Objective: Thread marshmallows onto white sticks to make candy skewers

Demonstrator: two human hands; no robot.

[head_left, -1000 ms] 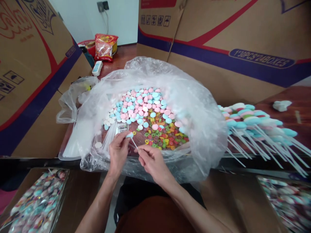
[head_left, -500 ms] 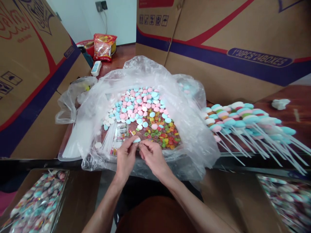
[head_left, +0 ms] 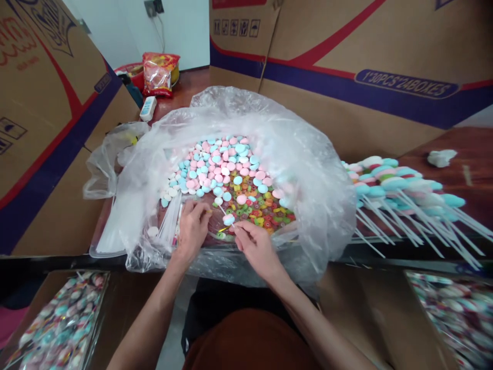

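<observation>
My right hand (head_left: 254,244) pinches a thin white stick; a pink, white and blue marshmallow-like candy (head_left: 228,220) is threaded on it, and the stick's far end shows beyond. To its left, my left hand (head_left: 193,226) has curled fingers beside a packet and white sticks (head_left: 169,223); a tiny yellowish bit shows at its fingertips, too small to name. Both hands are over a clear plastic sheet (head_left: 319,169). Past them lies a pile of pink, blue and white oval candies (head_left: 215,164), with small coloured ring candies (head_left: 265,210) at its right.
Finished candy sticks (head_left: 404,190) lie stacked on the right of the table. Big cardboard boxes (head_left: 323,31) stand behind and at the left. Below the table edge are bags of candy sticks (head_left: 63,318) on both sides. A red snack bag (head_left: 159,74) stands at the back.
The hands were together at the candy; now they are apart. The left hand has moved left and up, away from the candy stick, which the right hand holds.
</observation>
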